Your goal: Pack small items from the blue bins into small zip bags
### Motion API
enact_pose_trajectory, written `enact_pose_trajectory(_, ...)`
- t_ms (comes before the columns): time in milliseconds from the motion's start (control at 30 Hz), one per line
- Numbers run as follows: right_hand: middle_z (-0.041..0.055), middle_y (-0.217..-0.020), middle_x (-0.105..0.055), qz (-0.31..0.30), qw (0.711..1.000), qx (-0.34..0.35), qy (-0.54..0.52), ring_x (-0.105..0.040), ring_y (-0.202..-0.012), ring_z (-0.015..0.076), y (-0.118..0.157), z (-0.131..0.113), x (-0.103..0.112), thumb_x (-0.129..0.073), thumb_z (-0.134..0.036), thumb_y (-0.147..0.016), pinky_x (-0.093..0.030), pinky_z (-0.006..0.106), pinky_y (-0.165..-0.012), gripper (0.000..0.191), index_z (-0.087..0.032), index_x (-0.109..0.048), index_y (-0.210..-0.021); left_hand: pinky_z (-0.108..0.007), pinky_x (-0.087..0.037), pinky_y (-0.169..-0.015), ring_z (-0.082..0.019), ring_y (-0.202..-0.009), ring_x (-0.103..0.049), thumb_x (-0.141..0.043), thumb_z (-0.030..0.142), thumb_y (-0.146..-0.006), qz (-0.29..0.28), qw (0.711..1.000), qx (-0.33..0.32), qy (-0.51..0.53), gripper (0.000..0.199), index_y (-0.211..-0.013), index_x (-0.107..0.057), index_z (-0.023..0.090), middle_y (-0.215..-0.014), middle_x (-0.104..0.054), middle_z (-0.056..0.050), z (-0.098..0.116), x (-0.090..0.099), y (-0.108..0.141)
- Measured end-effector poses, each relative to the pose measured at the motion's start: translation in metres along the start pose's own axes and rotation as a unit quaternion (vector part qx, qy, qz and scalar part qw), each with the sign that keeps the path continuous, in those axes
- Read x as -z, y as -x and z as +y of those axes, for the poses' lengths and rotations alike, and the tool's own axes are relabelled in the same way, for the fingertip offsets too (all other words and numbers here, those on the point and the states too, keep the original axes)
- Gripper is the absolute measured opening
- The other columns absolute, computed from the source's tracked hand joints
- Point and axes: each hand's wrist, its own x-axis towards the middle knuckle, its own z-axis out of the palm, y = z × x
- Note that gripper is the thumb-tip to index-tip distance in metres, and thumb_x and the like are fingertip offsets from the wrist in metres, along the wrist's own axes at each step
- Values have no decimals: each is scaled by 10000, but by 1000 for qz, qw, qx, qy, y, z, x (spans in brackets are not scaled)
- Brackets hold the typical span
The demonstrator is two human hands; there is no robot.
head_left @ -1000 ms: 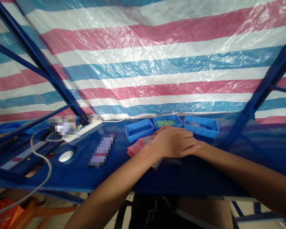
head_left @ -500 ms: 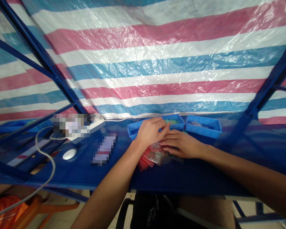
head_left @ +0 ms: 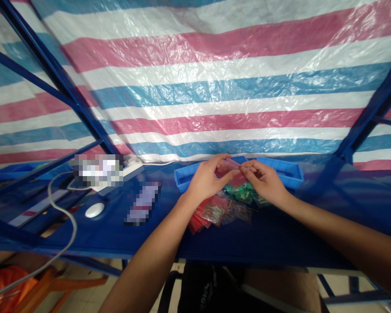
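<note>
Between my two hands a small red translucent plastic bag [head_left: 233,169] is held up above the table. My left hand [head_left: 208,176] grips its left side, thumb in front. With a pinch, my right hand [head_left: 263,178] holds the bag's right edge. Under them lies a heap of small green packets [head_left: 246,193], partly hidden by the right hand. Closer to me are red bags [head_left: 198,221] and clear bags [head_left: 215,213] with small contents I cannot make out. Blue bins [head_left: 185,174] stand behind the hands, and another blue bin [head_left: 289,173] is at the right.
On the left of the blue table [head_left: 267,248] lie a white oval object [head_left: 94,210] and a pixelated flat item [head_left: 144,203]. A white cable [head_left: 72,221] loops over the table's front edge. Blue metal posts [head_left: 374,104] and a striped plastic sheet [head_left: 221,78] close off the back.
Both hands have risen from the pile and drawn apart slightly. A red bag is now held between them, and the green packets underneath have come into view.
</note>
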Motion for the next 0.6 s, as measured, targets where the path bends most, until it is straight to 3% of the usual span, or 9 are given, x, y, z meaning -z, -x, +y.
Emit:
enact_pose_trajectory(167, 0, -827, -726, 14, 998, -22, -60, -663, -718, 187, -2, 0, 1, -738, -523, -966, -536, 317, -664, 278, -255, -703, -1028, -342, -569, -897, -235, -981, -758, -691, 368, -1003, 4, 1000, 16, -2, 322, -1286, -699, 215, -1145, -801, -67, -6, -10, 1)
enact_pose_trajectory(333, -6, -846, -734, 37, 996, -31, -78, -681, -736, 201, -4, 6, 1, -841, -527, -865, -573, 349, -709, 333, -263, -698, -1010, -309, -567, -780, -198, -824, -729, -698, 394, -994, 14, 998, 51, 23, 328, -1256, -673, 197, -975, -786, -41, -8, -12, 1)
enact_pose_trajectory(500, 22, -964, -789, 62, 994, -25, -82, -747, -857, 243, -5, 1, 3, -876, -523, -827, -628, 401, -826, 417, -283, -673, -1100, -404, -561, -1036, -267, -1156, -732, -763, 379, -953, 33, 999, -3, 21, 494, -1387, -617, 194, -1295, -747, -126, -10, -15, 0)
enact_pose_trajectory(600, 28, -957, -787, 64, 997, -28, -45, -736, -804, 232, -3, -2, 5, -875, -511, -828, -633, 386, -774, 427, -266, -698, -1129, -412, -555, -1062, -265, -1191, -725, -721, 380, -991, 1, 999, -37, 24, 368, -1307, -682, 197, -1287, -755, -123, -9, -16, 0)
